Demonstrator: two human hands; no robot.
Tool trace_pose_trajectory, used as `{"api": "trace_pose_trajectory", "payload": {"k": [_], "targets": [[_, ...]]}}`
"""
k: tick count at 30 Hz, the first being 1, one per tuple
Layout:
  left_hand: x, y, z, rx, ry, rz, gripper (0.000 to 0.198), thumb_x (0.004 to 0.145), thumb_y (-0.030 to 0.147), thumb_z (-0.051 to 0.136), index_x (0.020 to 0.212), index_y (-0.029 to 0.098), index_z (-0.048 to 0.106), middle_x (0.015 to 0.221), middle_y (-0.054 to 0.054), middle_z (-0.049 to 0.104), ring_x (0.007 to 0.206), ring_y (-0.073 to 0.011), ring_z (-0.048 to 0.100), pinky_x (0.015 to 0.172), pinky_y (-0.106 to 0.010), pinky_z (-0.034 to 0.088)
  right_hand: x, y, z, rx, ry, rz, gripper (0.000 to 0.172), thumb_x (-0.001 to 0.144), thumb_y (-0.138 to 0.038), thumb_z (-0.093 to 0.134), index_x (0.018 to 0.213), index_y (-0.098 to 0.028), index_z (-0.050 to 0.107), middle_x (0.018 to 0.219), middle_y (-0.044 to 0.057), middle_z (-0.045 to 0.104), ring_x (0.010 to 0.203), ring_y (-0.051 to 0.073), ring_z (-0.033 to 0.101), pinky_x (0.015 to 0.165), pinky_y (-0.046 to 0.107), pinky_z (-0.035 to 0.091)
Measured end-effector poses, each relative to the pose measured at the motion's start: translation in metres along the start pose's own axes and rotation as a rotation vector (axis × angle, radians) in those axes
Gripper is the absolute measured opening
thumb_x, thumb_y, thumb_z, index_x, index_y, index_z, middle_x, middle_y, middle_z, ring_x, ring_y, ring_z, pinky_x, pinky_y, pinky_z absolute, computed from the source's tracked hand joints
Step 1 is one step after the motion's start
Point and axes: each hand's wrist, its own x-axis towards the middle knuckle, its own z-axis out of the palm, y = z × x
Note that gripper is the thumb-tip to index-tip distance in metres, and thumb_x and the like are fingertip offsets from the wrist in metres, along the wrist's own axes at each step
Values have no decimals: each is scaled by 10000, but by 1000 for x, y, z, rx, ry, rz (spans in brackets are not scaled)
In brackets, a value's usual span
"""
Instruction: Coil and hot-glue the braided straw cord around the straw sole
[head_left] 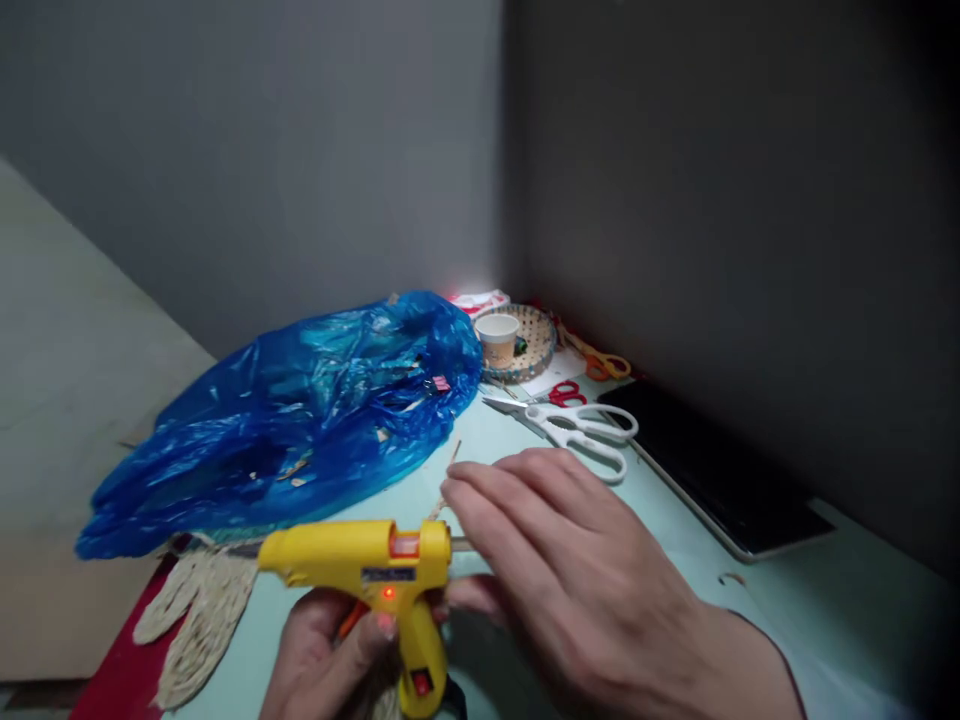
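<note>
A yellow hot glue gun (pixel 337 552) points left, its small orange light lit and a red switch at the base of its handle. My left hand (pixel 326 655) is closed around the gun near its orange trigger. My right hand (pixel 585 580) is at the gun's rear, with its fingers closed on the pale glue stick (pixel 461 544) that sticks out there. A thin straw-like strand (pixel 454 455) shows by my right fingertips. Coiled pale cord pieces shaped like petals (pixel 206 625) lie at the left, just below the nozzle.
A blue plastic bag (pixel 300 400) with scraps on it spreads across the back left. Behind my right hand lie white scissors (pixel 577 425), red-handled scissors (pixel 568 393), orange scissors (pixel 607 365) and a woven tray (pixel 536 345) holding a paper cup (pixel 498 340). A black flat device (pixel 712 470) rests along the right wall.
</note>
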Motion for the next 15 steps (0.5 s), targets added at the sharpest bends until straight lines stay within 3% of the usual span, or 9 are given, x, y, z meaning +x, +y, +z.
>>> {"api": "trace_pose_trajectory", "payload": {"k": [2, 3, 5, 7, 9, 12, 15], "targets": [[3, 6, 2, -112, -9, 38, 514, 670, 387, 868, 1137, 217, 738, 878, -84, 802, 898, -313, 745, 771, -376, 606, -2, -9, 2, 91, 122, 106, 221, 1032, -258, 462, 1039, -132, 644, 923, 83, 733, 853, 242, 652, 806, 368, 498], [4, 9, 2, -174, -13, 62, 488, 694, 346, 861, 1147, 220, 731, 904, -76, 797, 907, -284, 742, 786, -342, 598, -4, -14, 4, 163, 91, 195, 210, 1035, -265, 460, 1031, -159, 642, 930, 72, 740, 863, 231, 670, 811, 341, 505], [6, 12, 4, -259, -12, 125, 449, 709, 294, 859, 1135, 228, 733, 921, -59, 786, 882, -235, 737, 782, -289, 587, -6, -22, 8, 326, -130, 377, 186, 998, -353, 540, 1072, -215, 641, 967, 41, 749, 887, 229, 694, 758, 307, 524], [6, 12, 6, -243, -42, 172, 417, 705, 303, 859, 1099, 223, 746, 904, -54, 776, 829, -222, 730, 751, -284, 582, -6, -26, 15, 508, -395, 541, 311, 931, -440, 627, 1171, -242, 622, 1060, 43, 737, 986, 266, 681, 787, 336, 531], [4, 11, 9, -100, -95, 197, 341, 731, 361, 829, 1027, 203, 767, 857, -53, 761, 758, -215, 711, 707, -294, 570, -3, -26, 23, 763, -519, 639, 335, 896, -432, 664, 1146, -212, 631, 1048, 53, 717, 987, 274, 657, 813, 366, 524], [2, 15, 8, 122, -98, 239, 274, 767, 435, 775, 867, 180, 782, 744, -35, 717, 629, -178, 645, 599, -270, 520, 2, -22, 36, 1216, -435, 744, 187, 906, -331, 655, 984, -161, 647, 915, 35, 691, 888, 216, 646, 799, 336, 507], [4, 30, -3, 250, -50, 332, 263, 794, 449, 728, 906, 215, 775, 838, -40, 733, 783, -214, 662, 684, -273, 498, 3, -13, 40, 1398, -310, 813, 197, 943, -339, 613, 1029, -161, 617, 914, 37, 688, 867, 189, 653, 797, 319, 499]]}}
